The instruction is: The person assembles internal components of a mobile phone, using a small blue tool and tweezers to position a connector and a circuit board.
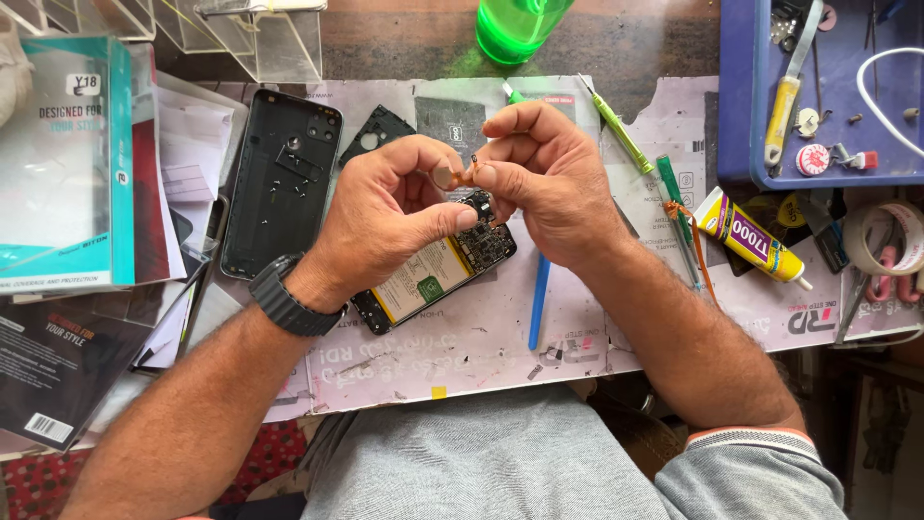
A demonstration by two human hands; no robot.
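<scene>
Tiny orange part (466, 177) pinched between both hands.
Held by left hand (390, 207) & right hand (544, 178) fingertips – just above opened phone (433, 270); back cover (281, 183) lies at left.

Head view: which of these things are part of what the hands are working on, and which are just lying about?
In hand:
left hand
right hand
small orange flex part with round disc
opened black phone with exposed battery

Lying about:
black phone back cover
yellow glue tube
green plastic bottle
blue plastic pry stick

Matt black plastic back cover (279, 183), glossy green bottle (515, 27).
</scene>
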